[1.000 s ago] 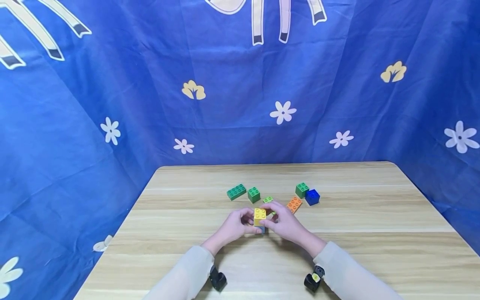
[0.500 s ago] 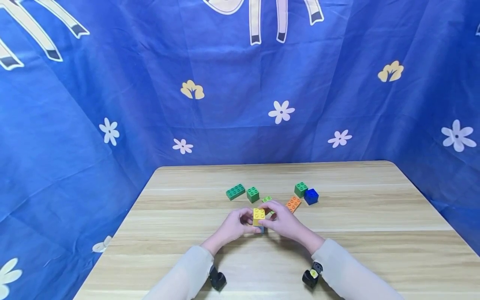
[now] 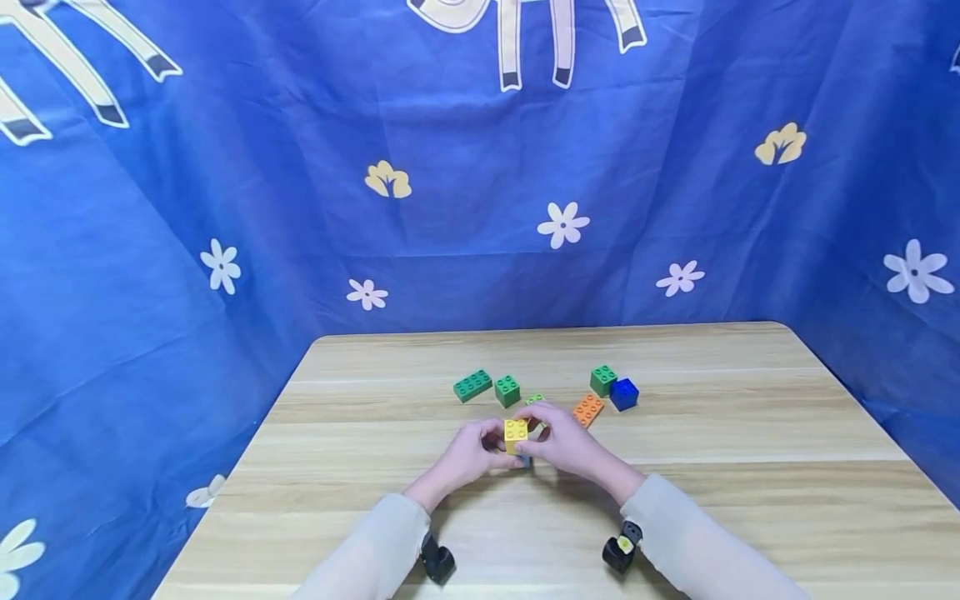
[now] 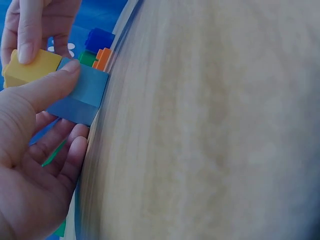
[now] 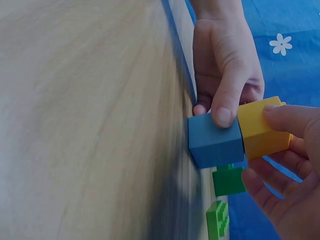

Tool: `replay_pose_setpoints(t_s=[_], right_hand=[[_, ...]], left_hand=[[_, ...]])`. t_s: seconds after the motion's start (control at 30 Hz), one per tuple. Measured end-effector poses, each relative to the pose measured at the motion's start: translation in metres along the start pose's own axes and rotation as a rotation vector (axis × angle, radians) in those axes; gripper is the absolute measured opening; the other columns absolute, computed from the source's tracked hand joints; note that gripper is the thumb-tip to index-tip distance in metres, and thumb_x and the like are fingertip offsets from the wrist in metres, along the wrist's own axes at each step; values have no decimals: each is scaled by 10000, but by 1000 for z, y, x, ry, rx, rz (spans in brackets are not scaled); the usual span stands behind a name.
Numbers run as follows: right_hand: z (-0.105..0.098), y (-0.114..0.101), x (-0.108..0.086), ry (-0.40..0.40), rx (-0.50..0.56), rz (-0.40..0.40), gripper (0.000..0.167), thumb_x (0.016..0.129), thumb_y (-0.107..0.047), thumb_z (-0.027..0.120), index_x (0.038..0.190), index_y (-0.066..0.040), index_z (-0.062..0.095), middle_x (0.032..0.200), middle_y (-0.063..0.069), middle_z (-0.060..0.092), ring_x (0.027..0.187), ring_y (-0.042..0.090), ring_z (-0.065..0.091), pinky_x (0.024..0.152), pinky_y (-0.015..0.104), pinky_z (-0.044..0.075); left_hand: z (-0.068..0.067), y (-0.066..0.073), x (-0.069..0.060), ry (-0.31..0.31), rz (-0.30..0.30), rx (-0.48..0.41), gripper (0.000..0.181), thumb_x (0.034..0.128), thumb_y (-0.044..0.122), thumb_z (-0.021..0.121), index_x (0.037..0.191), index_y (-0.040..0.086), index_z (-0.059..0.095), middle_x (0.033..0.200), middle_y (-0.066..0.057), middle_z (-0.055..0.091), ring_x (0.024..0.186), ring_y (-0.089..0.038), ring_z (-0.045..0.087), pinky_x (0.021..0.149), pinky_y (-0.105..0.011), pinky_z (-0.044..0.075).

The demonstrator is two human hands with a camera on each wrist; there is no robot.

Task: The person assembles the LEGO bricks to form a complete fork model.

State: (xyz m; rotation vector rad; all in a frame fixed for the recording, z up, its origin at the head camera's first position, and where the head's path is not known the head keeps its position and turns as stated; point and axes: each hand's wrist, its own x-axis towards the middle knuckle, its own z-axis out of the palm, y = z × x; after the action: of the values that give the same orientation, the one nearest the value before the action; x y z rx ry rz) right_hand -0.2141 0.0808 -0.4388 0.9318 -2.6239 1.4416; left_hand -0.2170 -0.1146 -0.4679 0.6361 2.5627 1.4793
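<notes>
Between the two hands, at the middle of the wooden table, a yellow building brick [image 3: 516,430] sits above a light blue building brick [image 5: 215,145]. My left hand [image 3: 468,450] holds the blue brick, its thumb lying across one side in the left wrist view. My right hand [image 3: 561,437] pinches the yellow brick [image 5: 260,127] between thumb and fingers. In the right wrist view the two bricks meet at a slight angle, with a thin dark line between them. From the head view, most of the blue brick is hidden under the yellow one and the fingers.
Behind the hands lie a long green brick [image 3: 472,385], a square green brick [image 3: 507,390], a partly covered light green brick [image 3: 535,400], an orange brick [image 3: 588,409], another green brick [image 3: 603,380] and a dark blue brick [image 3: 625,394]. A blue patterned cloth [image 3: 465,250] hangs behind the table.
The yellow brick has shifted slightly left over the blue one, with the right hand moving along. The left hand keeps its hold on the blue brick. The loose bricks stay in place.
</notes>
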Motion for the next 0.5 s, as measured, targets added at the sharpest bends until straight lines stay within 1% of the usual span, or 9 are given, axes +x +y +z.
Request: replay_pose_setpoints(t_s=[0.1, 0.27, 0.4, 0.5], right_hand=[[-1, 1, -1, 18, 16, 15, 289, 792, -149, 742, 1057, -102, 637, 904, -42, 566, 868, 196, 545, 683, 265, 509], [0, 2, -1, 32, 52, 24, 299, 788, -145, 746, 1065, -118, 636, 927, -38, 582, 885, 199, 548, 701, 273, 517], [2, 5, -2, 30, 98, 55, 315, 788, -147, 746, 1079, -129, 626, 945, -45, 586, 898, 184, 549, 710, 263, 513], [3, 5, -3, 25, 132, 76, 326, 789, -145, 744, 1087, -125, 616, 955, -34, 585, 909, 191, 552, 714, 275, 511]], left_hand=[[1, 1, 2, -9, 3, -5, 315, 697, 199, 816, 937, 89, 642, 815, 23, 615, 749, -138, 565, 648, -237, 489], [0, 0, 3, -4, 5, -2, 324, 693, 207, 819, 935, 88, 640, 813, 17, 611, 738, -138, 563, 640, -236, 489], [0, -1, 3, -11, -13, -5, 325, 697, 206, 816, 938, 88, 633, 815, 9, 609, 734, -136, 561, 621, -226, 486], [-1, 3, 1, -15, -24, -19, 318, 709, 170, 808, 951, 73, 626, 827, -3, 607, 750, -148, 559, 616, -220, 479]])
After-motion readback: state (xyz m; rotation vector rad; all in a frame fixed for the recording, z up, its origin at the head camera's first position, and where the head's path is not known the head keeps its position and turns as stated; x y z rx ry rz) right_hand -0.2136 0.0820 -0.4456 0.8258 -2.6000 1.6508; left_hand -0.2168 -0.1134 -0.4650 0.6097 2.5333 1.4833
